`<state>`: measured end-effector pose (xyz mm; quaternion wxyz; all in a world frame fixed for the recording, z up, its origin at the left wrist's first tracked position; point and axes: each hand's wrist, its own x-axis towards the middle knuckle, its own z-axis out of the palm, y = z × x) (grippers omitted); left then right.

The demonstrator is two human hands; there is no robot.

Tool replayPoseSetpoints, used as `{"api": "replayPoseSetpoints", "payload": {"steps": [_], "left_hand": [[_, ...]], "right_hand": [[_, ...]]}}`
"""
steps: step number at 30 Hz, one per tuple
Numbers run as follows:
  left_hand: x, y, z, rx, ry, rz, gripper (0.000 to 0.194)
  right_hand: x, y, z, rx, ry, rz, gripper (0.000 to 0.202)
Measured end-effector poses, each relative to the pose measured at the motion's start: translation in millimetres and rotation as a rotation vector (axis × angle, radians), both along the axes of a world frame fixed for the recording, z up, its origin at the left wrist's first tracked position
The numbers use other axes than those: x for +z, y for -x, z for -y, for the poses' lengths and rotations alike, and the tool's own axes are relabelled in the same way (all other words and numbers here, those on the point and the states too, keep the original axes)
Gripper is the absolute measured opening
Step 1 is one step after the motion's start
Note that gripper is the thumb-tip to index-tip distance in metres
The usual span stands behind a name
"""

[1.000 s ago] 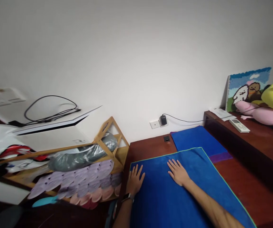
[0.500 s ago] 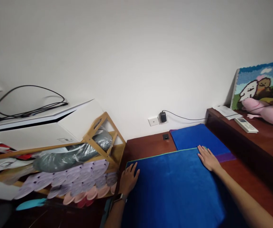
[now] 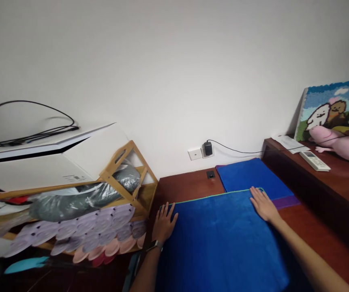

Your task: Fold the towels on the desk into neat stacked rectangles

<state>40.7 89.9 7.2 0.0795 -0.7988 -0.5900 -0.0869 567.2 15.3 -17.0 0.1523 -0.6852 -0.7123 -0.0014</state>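
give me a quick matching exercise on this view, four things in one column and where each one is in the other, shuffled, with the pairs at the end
Things
1. left hand
2. black plug
3. right hand
4. white remote

Places
A. at the far right corner of the green-edged blue cloth
B. beside the pink plush toy
C. at the far left corner of the green-edged blue cloth
D. at the wall, with a thin cable running from it

Right pairs: 1-C, 2-D, 3-A, 4-B
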Motion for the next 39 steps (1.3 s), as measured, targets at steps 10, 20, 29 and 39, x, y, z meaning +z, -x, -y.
{"api": "replayPoseSetpoints", "payload": {"steps": [10,20,29,39], "left_hand": [[8.4,-9,5,0.026,-0.002,0.010,0.058],[5.3,-6,1,0.020,0.019,0.002,0.060],[0.0,-6,1,0.014,-0.013,0.052,0.059],[4.4,-8,1,0.037,-0.007,0.013,0.059]], "right_hand": [[29.0,46,-2,0.033,-0.087,0.016,0.068],[14.9,123,-17,0.219,-0.021,-0.002,0.061],[4.5,-57,-8,-0.131,0.086,-0.004,0.069],[21.8,112,12,0.220,-0.074,-0.049,0.063]]}}
